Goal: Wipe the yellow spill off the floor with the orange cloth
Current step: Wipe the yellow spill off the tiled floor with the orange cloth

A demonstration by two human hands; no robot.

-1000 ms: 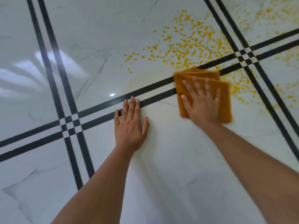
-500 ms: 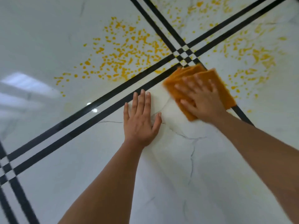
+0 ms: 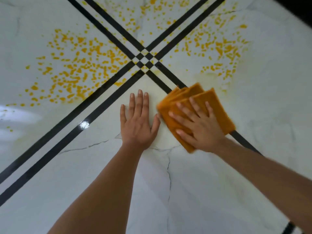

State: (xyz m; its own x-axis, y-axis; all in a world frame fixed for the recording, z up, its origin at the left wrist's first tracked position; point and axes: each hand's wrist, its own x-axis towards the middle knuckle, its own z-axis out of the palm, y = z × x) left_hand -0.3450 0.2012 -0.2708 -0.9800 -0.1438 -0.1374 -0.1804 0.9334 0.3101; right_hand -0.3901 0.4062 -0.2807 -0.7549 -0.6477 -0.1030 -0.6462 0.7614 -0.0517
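A folded orange cloth (image 3: 184, 95) lies flat on the white marble floor, just below the crossing of the black stripes. My right hand (image 3: 200, 127) presses on it with fingers spread. Beside it to the left, my left hand (image 3: 138, 124) rests flat on the floor with straight fingers. The yellow spill (image 3: 79, 70) is a field of droplets on the tile to the upper left, with more spots on the far tile (image 3: 152, 17) and the right tile (image 3: 222, 49). A pale yellowish film shows on the tile around my hands.
Double black inlay stripes (image 3: 101, 102) cross in an X at a small checker pattern (image 3: 144, 59). A dark edge (image 3: 297, 12) cuts the top right corner. Grey veins run through the marble below my hands. A bright ceiling-light reflection (image 3: 83, 124) sits on the left stripes.
The view has turned, so the stripe crossing now sits at top centre. My right hand has slid the cloth down and right of the crossing, along the stripe. My left hand stays flat.
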